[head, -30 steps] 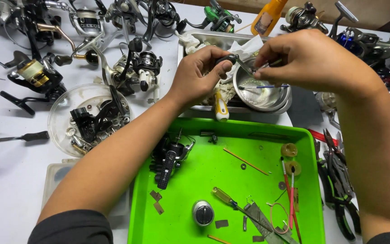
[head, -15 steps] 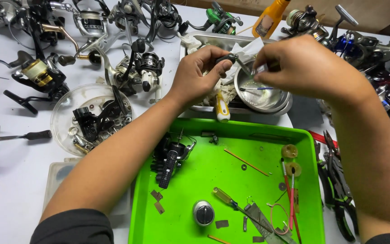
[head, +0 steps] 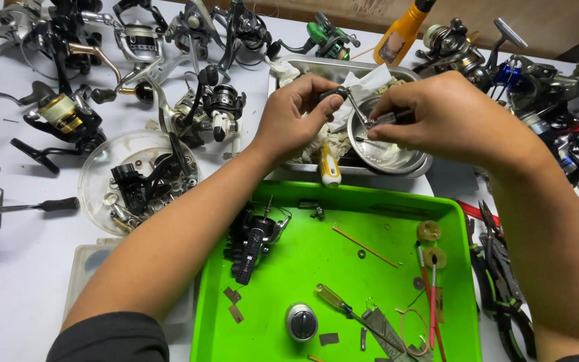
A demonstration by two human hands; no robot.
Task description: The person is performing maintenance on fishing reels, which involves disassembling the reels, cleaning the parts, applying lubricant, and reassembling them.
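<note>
My left hand (head: 297,115) pinches a small dark metal reel part (head: 340,94) above a round metal bowl (head: 384,153). My right hand (head: 445,114) grips a thin dark tool (head: 389,118) whose tip meets that part over the bowl. The bowl sits in a metal tray (head: 316,67) with white rags and a yellow-handled tool (head: 330,169). Below my hands lies a green plastic tray (head: 316,268) holding a black reel body (head: 254,238), a round silver cap (head: 301,322), a yellow-handled screwdriver (head: 335,298), thin red tools and small loose parts.
Several fishing reels (head: 68,117) crowd the white table at the left and back. A clear round dish (head: 102,161) holds black reel pieces. An orange bottle (head: 403,30) stands at the back. Pliers (head: 500,268) lie right of the green tray; a clear box (head: 88,268) sits left.
Both hands stay over the metal bowl with small shifts; the view has tilted slightly, so the table appears a little lower in frame.
</note>
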